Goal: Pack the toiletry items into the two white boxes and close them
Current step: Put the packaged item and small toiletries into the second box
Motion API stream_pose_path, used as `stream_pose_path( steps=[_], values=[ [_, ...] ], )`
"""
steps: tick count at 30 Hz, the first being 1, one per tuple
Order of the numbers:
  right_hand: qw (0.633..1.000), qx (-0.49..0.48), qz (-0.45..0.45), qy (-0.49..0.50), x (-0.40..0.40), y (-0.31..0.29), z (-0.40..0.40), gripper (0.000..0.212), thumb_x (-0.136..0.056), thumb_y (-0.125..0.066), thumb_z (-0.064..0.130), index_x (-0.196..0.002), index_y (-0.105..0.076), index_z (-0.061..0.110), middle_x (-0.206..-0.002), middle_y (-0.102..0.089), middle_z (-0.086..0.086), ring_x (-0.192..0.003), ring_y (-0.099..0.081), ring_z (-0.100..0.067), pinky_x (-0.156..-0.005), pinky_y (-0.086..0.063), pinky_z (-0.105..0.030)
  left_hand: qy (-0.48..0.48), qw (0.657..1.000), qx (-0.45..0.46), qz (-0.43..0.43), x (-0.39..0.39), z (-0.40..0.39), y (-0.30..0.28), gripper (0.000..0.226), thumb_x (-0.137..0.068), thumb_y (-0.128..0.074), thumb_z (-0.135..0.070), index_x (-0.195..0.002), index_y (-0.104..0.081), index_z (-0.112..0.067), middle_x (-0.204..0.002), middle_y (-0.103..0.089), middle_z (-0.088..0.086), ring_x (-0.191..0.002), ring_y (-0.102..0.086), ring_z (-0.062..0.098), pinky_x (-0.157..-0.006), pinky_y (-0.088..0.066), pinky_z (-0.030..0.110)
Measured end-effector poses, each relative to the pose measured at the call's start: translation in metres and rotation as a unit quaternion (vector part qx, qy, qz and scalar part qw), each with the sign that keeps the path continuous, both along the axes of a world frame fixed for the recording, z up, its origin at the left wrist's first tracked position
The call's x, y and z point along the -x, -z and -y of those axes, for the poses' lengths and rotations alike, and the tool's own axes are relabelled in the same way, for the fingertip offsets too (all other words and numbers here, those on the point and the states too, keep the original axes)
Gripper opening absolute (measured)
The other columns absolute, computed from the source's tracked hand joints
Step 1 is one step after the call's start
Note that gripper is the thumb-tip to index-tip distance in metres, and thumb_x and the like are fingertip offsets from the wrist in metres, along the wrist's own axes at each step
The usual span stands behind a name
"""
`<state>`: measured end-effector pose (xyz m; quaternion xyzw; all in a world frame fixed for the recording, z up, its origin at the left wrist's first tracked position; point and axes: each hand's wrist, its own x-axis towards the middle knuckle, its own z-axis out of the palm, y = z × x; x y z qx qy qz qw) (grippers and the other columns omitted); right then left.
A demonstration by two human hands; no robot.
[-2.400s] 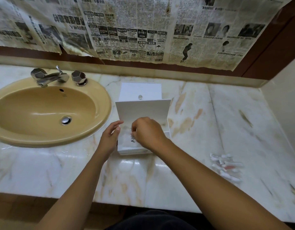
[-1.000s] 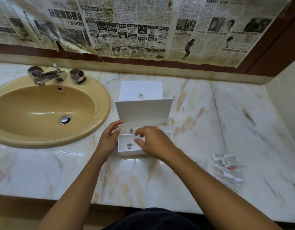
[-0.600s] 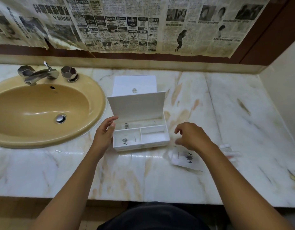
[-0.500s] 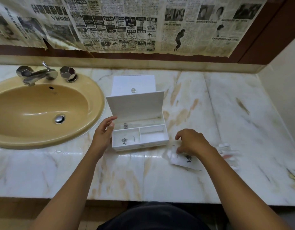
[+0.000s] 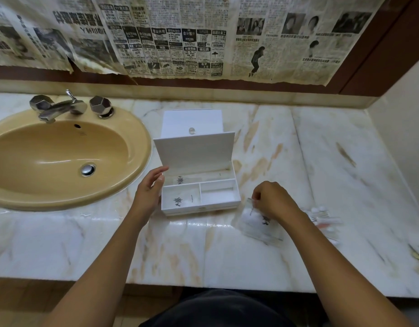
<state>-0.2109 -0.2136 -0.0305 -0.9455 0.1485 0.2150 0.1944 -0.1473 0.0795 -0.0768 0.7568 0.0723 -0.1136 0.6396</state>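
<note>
You braced the open box with flat left hand; right hand pinched a clear packet on the counter just right of it. Next: lift it into the empty compartment.

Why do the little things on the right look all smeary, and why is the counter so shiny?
In the head view, the pile of small toiletry items by the frame's right edge is blurred, and so is the clear packet the right hand pinches; the marble counter shows glare in front of the white box.
</note>
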Motion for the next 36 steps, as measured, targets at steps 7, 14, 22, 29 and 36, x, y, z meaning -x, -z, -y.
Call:
stream_pose_path(
  steps=[7, 14, 22, 29, 36],
  values=[
    [0.998, -0.016, 0.062, 0.006, -0.003, -0.029, 0.001, 0.016, -0.091, -0.058, 0.014, -0.077, -0.067, 0.018, -0.083, -0.067, -0.006, -0.072, -0.064, -0.026, -0.068, -0.054, -0.035, -0.001, 1.000, -0.001, 0.000, -0.001, -0.001, 0.002, 0.025, -0.103, -0.045, -0.029, -0.113, -0.064, -0.043, -0.125, -0.058, -0.009, -0.116, -0.057, 0.014, -0.089, -0.054, 0.045],
    [0.985, -0.070, 0.149, -0.045, -0.021, -0.088, -0.039, 0.014, -0.090, -0.058, 0.014, -0.083, -0.068, 0.019, -0.087, -0.067, -0.003, -0.079, -0.062, -0.023, -0.069, -0.051, -0.031, 0.008, 1.000, -0.007, 0.002, 0.000, -0.001, 0.001, 0.024, -0.103, -0.045, -0.030, -0.115, -0.063, -0.042, -0.124, -0.057, -0.017, -0.117, -0.054, 0.012, -0.092, -0.052, 0.047],
    [0.962, -0.089, 0.181, -0.183, -0.041, -0.088, -0.118, 0.026, -0.085, -0.056, 0.003, -0.094, -0.069, 0.024, -0.096, -0.067, -0.004, -0.091, -0.060, -0.025, -0.073, -0.050, -0.030, 0.003, 1.000, -0.007, 0.008, -0.002, -0.001, 0.003, 0.028, -0.102, -0.047, -0.028, -0.105, -0.065, -0.050, -0.119, -0.063, -0.010, -0.109, -0.060, 0.017, -0.094, -0.050, 0.053],
    [0.953, -0.045, 0.162, -0.253, -0.052, -0.050, -0.152, 0.023, -0.084, -0.058, -0.001, -0.099, -0.070, 0.013, -0.102, -0.058, -0.008, -0.092, -0.058, -0.027, -0.070, -0.047, -0.033, 0.005, 1.000, 0.024, 0.012, -0.002, -0.001, 0.001, 0.027, -0.103, -0.046, -0.022, -0.108, -0.064, -0.041, -0.119, -0.064, -0.004, -0.105, -0.064, 0.017, -0.084, -0.056, 0.041],
    [0.956, -0.038, 0.147, -0.249, -0.051, -0.021, -0.165, 0.022, -0.087, -0.057, 0.001, -0.104, -0.070, 0.006, -0.102, -0.062, -0.012, -0.091, -0.059, -0.027, -0.070, -0.046, -0.031, 0.014, 1.000, 0.007, 0.013, -0.004, -0.006, 0.009, 0.026, -0.103, -0.047, -0.028, -0.112, -0.065, -0.044, -0.123, -0.062, -0.012, -0.117, -0.058, 0.015, -0.100, -0.049, 0.051]
  ],
)
